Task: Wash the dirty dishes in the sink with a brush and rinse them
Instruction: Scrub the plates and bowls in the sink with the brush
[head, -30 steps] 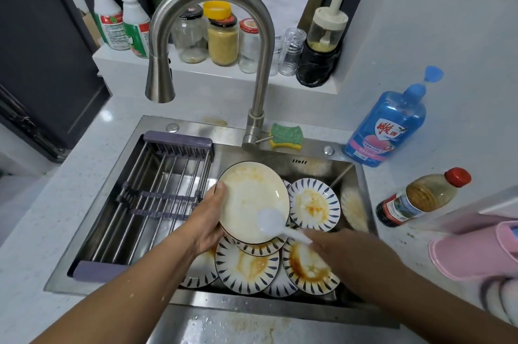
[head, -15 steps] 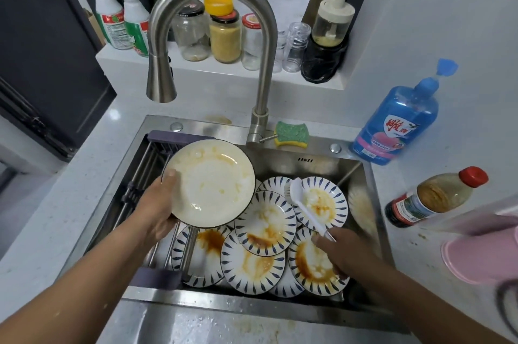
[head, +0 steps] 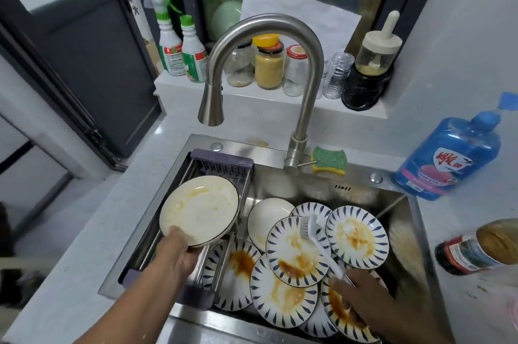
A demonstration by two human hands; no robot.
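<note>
Two hands work over the sink (head: 316, 189). The left hand (head: 179, 254) grips a cream plate (head: 200, 210) by its near rim, thumb on the inner face and fingers beneath. The plate is tilted, its smeared face turned up toward the camera, and it sits above the wire rack (head: 221, 160) that spans the sink's left part.

The right hand (head: 361, 298) is curled round the handle end of a white brush (head: 322, 248). The brush's long axis runs on a slant from that hand, at the near right, up and away to the far left. Its bristle head points away from the person and toward the faucet (head: 263, 27). The head lies over the far edge of one stained plate in the pile of blue-patterned plates (head: 283, 290), which overlap in the basin with brown smears on them. Whether the bristles touch that plate cannot be told. The brush is well to the right of the left hand and the cream plate, apart from both.

A green and yellow sponge (head: 329, 160) rests on the sink ledge just beside the faucet base, and a blue bottle (head: 448, 161) stands at the sink's far right corner.
</note>
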